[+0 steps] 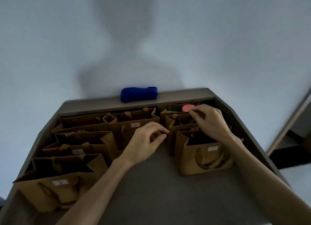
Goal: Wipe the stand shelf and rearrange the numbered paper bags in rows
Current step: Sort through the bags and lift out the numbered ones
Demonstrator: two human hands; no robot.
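Several brown paper bags with small white labels stand on the grey stand shelf [151, 182]. One column runs down the left, from a large front bag [55, 191] backward. Another column runs down the right behind a front bag [207, 160]. My right hand [210, 120] reaches over the right column, its curled fingers pinching the handle at the back rim of a paper bag [180, 126]. At that bag's left edge, my left hand [146, 137] pinches with thumb and forefinger. A rolled blue cloth [138, 95] lies on the shelf's raised back ledge.
A pink round item [186, 108] and something green [170, 111] show inside the rearmost right bag. A pale wall rises behind the shelf. A dark gap and another furniture edge [286, 132] lie to the right. Bare shelf surface runs between the two columns.
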